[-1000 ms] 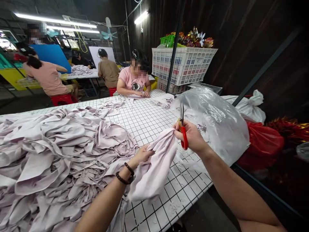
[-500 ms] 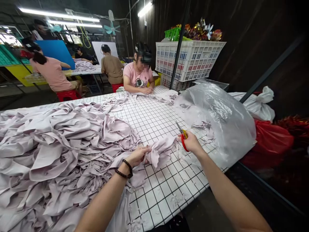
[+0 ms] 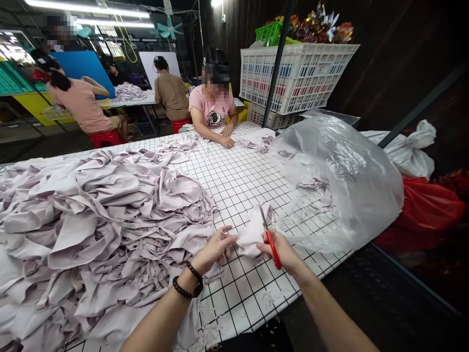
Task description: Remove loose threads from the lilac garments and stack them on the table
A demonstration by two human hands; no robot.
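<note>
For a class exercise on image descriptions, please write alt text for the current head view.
A right hand holds red-handled scissors at a pale piece of cloth on a grid-patterned table, the open left hand beside it. A large heap of cloth lies left, a clear plastic bag right; a co-worker in pink leans on the far end.

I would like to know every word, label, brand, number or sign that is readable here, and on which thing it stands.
No text can be read.
White crate: any marking is too small to read.
Pink shirt: a cartoon print; any lettering is too small.
Scissors: no readable marking.
</note>
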